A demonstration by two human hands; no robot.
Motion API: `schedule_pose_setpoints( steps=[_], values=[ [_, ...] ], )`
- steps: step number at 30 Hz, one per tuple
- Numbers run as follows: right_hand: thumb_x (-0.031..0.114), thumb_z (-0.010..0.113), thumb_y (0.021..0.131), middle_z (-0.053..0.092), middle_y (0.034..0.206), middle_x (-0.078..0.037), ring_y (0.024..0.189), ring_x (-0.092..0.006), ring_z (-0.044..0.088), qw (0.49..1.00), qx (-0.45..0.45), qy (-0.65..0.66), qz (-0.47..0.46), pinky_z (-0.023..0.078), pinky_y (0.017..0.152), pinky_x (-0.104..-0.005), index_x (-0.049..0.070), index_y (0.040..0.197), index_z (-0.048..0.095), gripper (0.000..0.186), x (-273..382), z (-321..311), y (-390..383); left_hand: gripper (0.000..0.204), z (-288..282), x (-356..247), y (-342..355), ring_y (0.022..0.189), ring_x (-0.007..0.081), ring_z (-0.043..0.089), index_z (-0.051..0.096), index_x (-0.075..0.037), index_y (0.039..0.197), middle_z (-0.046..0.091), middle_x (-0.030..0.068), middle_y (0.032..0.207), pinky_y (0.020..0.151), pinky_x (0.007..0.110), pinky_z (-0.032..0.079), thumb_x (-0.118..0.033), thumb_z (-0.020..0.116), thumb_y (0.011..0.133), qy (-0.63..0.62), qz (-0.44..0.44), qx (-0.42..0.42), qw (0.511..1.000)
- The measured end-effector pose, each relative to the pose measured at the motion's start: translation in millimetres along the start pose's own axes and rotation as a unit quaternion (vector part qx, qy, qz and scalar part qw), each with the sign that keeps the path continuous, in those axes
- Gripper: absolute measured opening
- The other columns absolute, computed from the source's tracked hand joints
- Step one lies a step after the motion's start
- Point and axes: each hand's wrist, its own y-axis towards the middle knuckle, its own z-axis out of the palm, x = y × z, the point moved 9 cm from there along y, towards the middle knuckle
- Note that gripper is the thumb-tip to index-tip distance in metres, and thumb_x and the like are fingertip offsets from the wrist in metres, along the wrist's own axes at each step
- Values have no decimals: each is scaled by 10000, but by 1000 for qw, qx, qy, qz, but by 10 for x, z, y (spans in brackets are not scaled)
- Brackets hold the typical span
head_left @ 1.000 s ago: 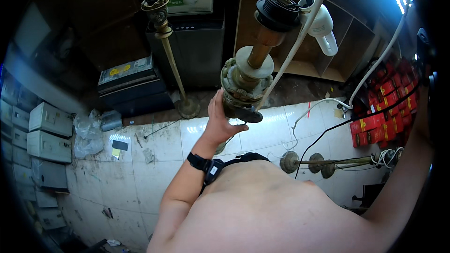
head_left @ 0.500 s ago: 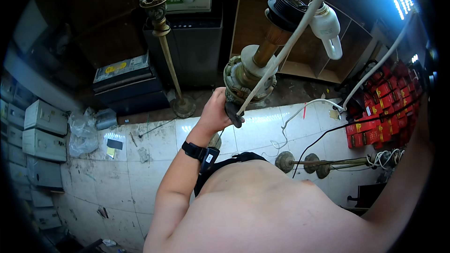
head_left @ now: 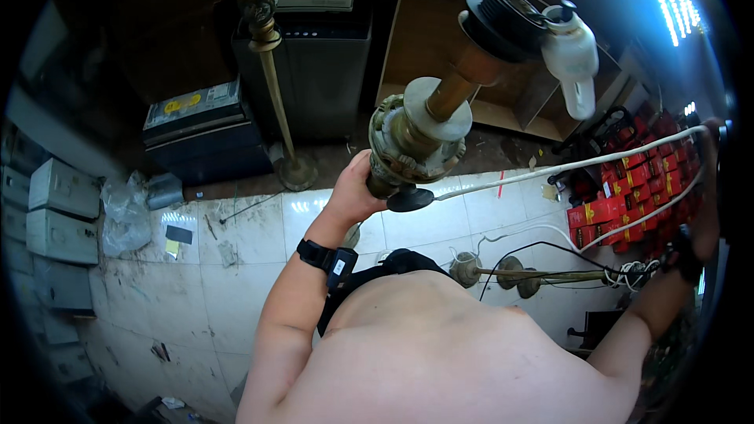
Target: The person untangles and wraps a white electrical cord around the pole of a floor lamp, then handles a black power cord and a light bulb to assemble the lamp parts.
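Note:
My left hand (head_left: pixel 357 188) is wrapped round the ornate post of a floor lamp (head_left: pixel 412 141), below its pale collar. At the top of the post sit a black ringed socket part (head_left: pixel 503 22) and a white fluorescent bulb (head_left: pixel 571 63), which hangs off to the side. By my left fingers is a dark oval piece (head_left: pixel 410 200), from which a white cord (head_left: pixel 565 166) stretches to the far right. There my right hand (head_left: pixel 708 204), dim and partly cut off by the picture's rim, is closed on the cord. The cord's slack loops back down toward the floor.
Another lamp post (head_left: pixel 279 102) stands ahead to the left, before a dark grey machine (head_left: pixel 330 86). Red boxes (head_left: pixel 628 196) are heaped at right, near lamp stands (head_left: pixel 581 275) lying on the tiled floor. Grey-white boxes (head_left: pixel 63 232) and a plastic bag (head_left: pixel 126 220) are at left.
My right hand has come into view at the right, and the white cord now runs sideways to it instead of up past the bulb. The lamp top has shifted slightly right.

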Motion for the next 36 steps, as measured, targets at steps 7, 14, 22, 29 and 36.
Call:
schedule_pose_setpoints(
  steps=[7,14,22,29,36],
  values=[
    [178,653,899,583,755,-22,744,-102,531,984,160,7,79,438,698,-258,-17,885,647,195,-1725,1540,201,755,89,-47,-78,1180,265,567,602,-75,1231,588,78,1244,1030,368,458,-19,887,533,-59,-30,31,997],
    [285,692,882,666,786,-123,754,-221,623,962,271,-32,-7,494,739,-349,-24,926,685,312,-1218,3267,1268,762,79,-119,-176,1132,224,597,618,-69,1220,651,54,1212,1027,379,462,58,875,514,-124,-130,57,982],
    [350,725,854,702,882,-196,822,-320,668,946,288,7,-146,527,792,-380,-13,977,721,384,246,4444,1795,657,232,-103,-176,1099,228,622,669,-55,1150,692,76,1151,1002,397,479,75,848,531,-86,-150,141,975],
    [346,743,847,725,933,-164,828,-288,687,901,291,41,-319,544,778,-369,12,1027,738,380,2223,5267,1689,618,89,-209,-277,1102,190,608,685,-55,1154,684,63,1170,984,354,484,-14,877,568,-46,-136,80,986],
    [334,748,816,711,842,-147,769,-264,675,873,330,132,-335,535,756,-356,29,970,740,342,2984,5731,685,1121,221,85,-166,1236,230,540,379,-120,1484,610,95,1301,1086,374,411,82,843,484,-121,-69,101,985]
  ],
)
